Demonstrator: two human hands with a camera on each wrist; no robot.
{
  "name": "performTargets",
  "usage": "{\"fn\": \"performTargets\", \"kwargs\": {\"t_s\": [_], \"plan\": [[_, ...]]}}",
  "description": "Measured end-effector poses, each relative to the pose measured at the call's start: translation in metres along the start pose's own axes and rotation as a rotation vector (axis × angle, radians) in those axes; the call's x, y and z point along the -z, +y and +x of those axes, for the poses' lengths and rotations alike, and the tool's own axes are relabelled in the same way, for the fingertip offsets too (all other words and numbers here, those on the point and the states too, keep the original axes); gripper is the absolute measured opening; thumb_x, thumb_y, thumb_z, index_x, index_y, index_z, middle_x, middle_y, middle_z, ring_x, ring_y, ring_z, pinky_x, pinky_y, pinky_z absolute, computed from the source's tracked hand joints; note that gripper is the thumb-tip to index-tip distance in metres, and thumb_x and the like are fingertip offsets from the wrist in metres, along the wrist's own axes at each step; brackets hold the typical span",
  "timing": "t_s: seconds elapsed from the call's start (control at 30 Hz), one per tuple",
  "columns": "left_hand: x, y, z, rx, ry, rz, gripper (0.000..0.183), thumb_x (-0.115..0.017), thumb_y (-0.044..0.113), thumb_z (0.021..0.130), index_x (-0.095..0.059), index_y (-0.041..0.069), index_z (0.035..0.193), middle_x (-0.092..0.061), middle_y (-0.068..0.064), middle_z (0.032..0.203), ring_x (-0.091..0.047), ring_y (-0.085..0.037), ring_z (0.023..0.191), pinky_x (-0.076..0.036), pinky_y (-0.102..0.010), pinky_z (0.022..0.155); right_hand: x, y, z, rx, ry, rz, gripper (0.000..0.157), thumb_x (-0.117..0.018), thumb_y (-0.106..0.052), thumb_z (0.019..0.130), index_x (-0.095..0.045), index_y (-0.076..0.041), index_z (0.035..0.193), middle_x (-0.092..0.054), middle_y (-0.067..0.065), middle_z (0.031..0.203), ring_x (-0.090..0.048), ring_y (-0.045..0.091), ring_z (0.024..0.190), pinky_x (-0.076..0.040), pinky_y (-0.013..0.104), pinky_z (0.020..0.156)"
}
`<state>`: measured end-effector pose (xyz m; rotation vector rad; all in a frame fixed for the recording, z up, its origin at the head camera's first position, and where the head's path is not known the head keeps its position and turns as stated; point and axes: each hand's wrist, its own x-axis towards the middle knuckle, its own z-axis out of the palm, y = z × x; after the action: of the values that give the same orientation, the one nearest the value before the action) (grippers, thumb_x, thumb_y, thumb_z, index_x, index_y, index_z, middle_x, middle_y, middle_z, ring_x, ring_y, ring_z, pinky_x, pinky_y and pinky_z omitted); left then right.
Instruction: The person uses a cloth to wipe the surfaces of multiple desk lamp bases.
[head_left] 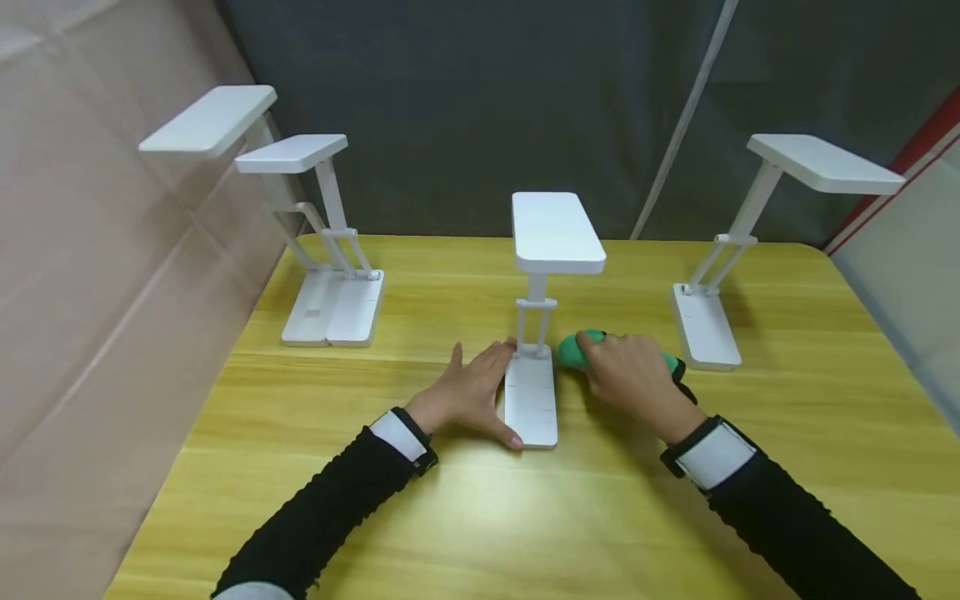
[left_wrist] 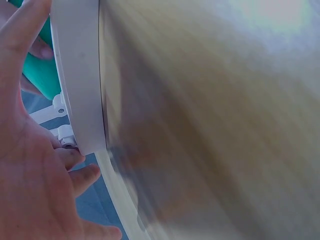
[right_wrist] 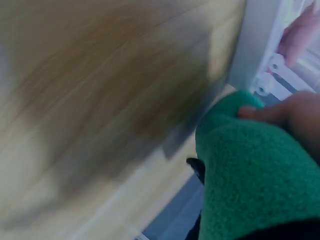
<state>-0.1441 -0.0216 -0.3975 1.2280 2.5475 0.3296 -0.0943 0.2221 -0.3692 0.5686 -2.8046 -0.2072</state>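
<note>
A white folding desk lamp (head_left: pixel 531 396) stands upright mid-table, its flat head raised on a hinged arm. My left hand (head_left: pixel 472 392) holds its base from the left, thumb at the near end and fingers at the far end by the hinge. In the left wrist view, fingertips (left_wrist: pixel 75 157) bend round that end of the base (left_wrist: pixel 80 75). On the right, my right hand (head_left: pixel 626 371) grips a green fuzzy cleaning cloth (head_left: pixel 572 352) with black trim. The cloth (right_wrist: pixel 260 170) fills much of the right wrist view, its tip close beside the lamp's hinge end.
Two similar white lamps (head_left: pixel 352 308) stand side by side at the back left. Another white lamp (head_left: pixel 708 329) stands at the back right. A dark curtain (head_left: pixel 450 117) hangs behind the wooden table (head_left: pixel 450 517), and a pale wall covering (head_left: pixel 97 292) runs along the left.
</note>
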Motion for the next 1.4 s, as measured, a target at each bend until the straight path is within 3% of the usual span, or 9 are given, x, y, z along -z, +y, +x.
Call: {"fn": "performTargets", "kwargs": {"t_s": [0.1, 0.23, 0.47, 0.67, 0.77, 0.83, 1.0, 1.2, 1.4], "plan": [[-0.003, 0.001, 0.0, -0.006, 0.004, -0.016, 0.136, -0.065, 0.079, 0.048, 0.004, 0.009, 0.142, -0.003, -0.006, 0.15, -0.005, -0.02, 0.136, -0.001, -0.066, 0.099, -0.01, -0.003, 0.004, -0.01, 0.033, -0.006, 0.014, -0.058, -0.011, 0.074, -0.055, -0.005, 0.086, -0.032, -0.002, 0.047, -0.03, 0.012, 0.039, -0.025, 0.028, 0.031], [-0.003, 0.002, 0.0, -0.008, 0.005, -0.028, 0.136, -0.066, 0.078, 0.049, 0.004, 0.009, 0.142, -0.003, -0.007, 0.15, -0.005, -0.021, 0.135, -0.001, -0.067, 0.098, -0.012, -0.01, 0.003, 0.057, 0.031, -0.029, 0.012, -0.057, -0.009, 0.075, -0.053, -0.003, 0.084, -0.032, -0.002, 0.048, -0.031, 0.011, 0.04, -0.027, 0.028, 0.031], [0.0, 0.001, 0.0, -0.002, 0.016, -0.02, 0.135, -0.067, 0.077, 0.05, 0.003, 0.009, 0.142, -0.003, -0.006, 0.15, -0.005, -0.02, 0.136, -0.002, -0.066, 0.099, 0.003, -0.022, -0.012, 0.169, -0.023, -0.098, 0.01, -0.056, -0.011, 0.079, -0.058, -0.005, 0.087, -0.028, -0.003, 0.047, -0.029, 0.01, 0.04, -0.026, 0.027, 0.032], [0.0, 0.001, 0.0, 0.006, -0.002, -0.02, 0.135, -0.066, 0.077, 0.05, 0.004, 0.008, 0.142, -0.001, -0.005, 0.15, -0.002, -0.019, 0.136, 0.001, -0.065, 0.1, 0.018, -0.035, -0.036, 0.264, -0.04, -0.097, 0.012, -0.06, -0.01, 0.074, -0.058, -0.009, 0.086, -0.031, -0.002, 0.049, -0.027, 0.009, 0.041, -0.022, 0.023, 0.033], [0.0, 0.001, 0.0, 0.01, -0.008, -0.015, 0.135, -0.065, 0.078, 0.05, 0.006, 0.009, 0.142, 0.0, -0.005, 0.15, -0.002, -0.019, 0.136, 0.001, -0.064, 0.1, 0.027, -0.038, -0.045, 0.331, -0.056, -0.062, 0.011, -0.062, -0.01, 0.074, -0.057, -0.011, 0.084, -0.033, -0.002, 0.049, -0.028, 0.007, 0.042, -0.021, 0.022, 0.034], [-0.001, 0.001, 0.001, 0.011, -0.009, -0.013, 0.135, -0.065, 0.079, 0.05, 0.006, 0.009, 0.142, 0.0, -0.005, 0.15, -0.002, -0.018, 0.136, 0.001, -0.065, 0.1, 0.034, -0.036, -0.049, 0.351, -0.134, 0.045, 0.016, -0.067, -0.015, 0.074, -0.06, -0.014, 0.089, -0.038, -0.005, 0.051, -0.032, 0.005, 0.044, -0.026, 0.022, 0.036], [0.0, -0.001, 0.002, 0.002, -0.007, -0.021, 0.135, -0.065, 0.079, 0.05, 0.006, 0.009, 0.142, -0.001, -0.006, 0.15, -0.003, -0.019, 0.136, 0.001, -0.066, 0.099, 0.041, -0.011, -0.038, 0.209, -0.279, 0.242, 0.039, -0.072, -0.03, 0.074, -0.06, -0.018, 0.109, -0.055, -0.006, 0.066, -0.042, 0.004, 0.052, -0.039, 0.026, 0.045], [0.002, -0.004, 0.002, 0.013, -0.038, -0.011, 0.132, -0.063, 0.079, 0.053, 0.007, 0.01, 0.142, 0.0, -0.005, 0.15, -0.001, -0.019, 0.136, 0.002, -0.065, 0.099, 0.012, 0.007, -0.005, 0.001, -0.129, 0.12, 0.038, -0.068, -0.03, 0.078, -0.057, -0.011, 0.109, -0.046, -0.001, 0.056, -0.037, 0.011, 0.043, -0.032, 0.028, 0.035], [0.003, -0.003, 0.002, 0.003, -0.044, -0.017, 0.126, -0.061, 0.077, 0.058, 0.007, 0.011, 0.142, -0.001, -0.004, 0.15, -0.002, -0.019, 0.136, 0.001, -0.066, 0.099, -0.01, -0.003, 0.01, -0.006, -0.025, 0.034, 0.016, -0.059, -0.017, 0.081, -0.056, -0.006, 0.093, -0.035, -0.002, 0.047, -0.033, 0.012, 0.039, -0.028, 0.028, 0.031]]}}
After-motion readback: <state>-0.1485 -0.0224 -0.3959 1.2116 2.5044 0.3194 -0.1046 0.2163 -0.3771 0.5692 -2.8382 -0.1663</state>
